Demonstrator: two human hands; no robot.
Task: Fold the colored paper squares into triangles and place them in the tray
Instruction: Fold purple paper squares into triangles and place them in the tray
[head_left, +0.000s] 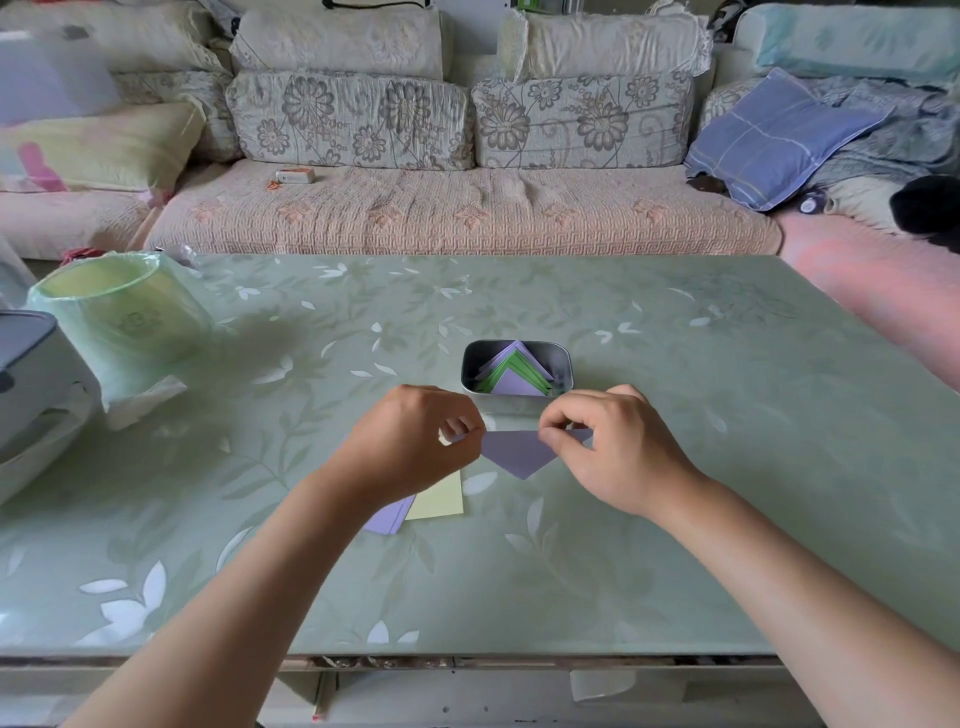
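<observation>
- Green floral covering lay over the low table (675, 467) in front of me, and a patterned sofa (467, 208) ran along behind it at twelve o'clock.
- Near the middle of the table the person's two bare forearms reached in from six o'clock.
- Between the hands was a purple triangle (517, 452), its long edge on the far side and its point turned toward six o'clock, low over the table or resting on it; I could not tell which.
- The left hand (410, 441) had its fingers curled in and pinched the triangle's corner at nine o'clock.
- The right hand (613, 452) pinched the long edge near the corner at three o'clock, thumb and forefinger closed on the paper.
- Just beyond the hands, at twelve o'clock, stood the small metal tray (470, 364).
- Inside it lay folded triangles (514, 376), purple and green, nested with their points toward the sofa.
- At seven o'clock from the held paper, partly under the left wrist, a yellow square (439, 496) lay flat.
- Beside that, a little further toward eight o'clock, a few purple squares (387, 517) showed from under the forearm.
- Off at ten o'clock a bin (119, 312) lined with a pale green bag stood near the table's far left corner.
- A blue pillow (779, 135) leaned on the sofa at two o'clock.
</observation>
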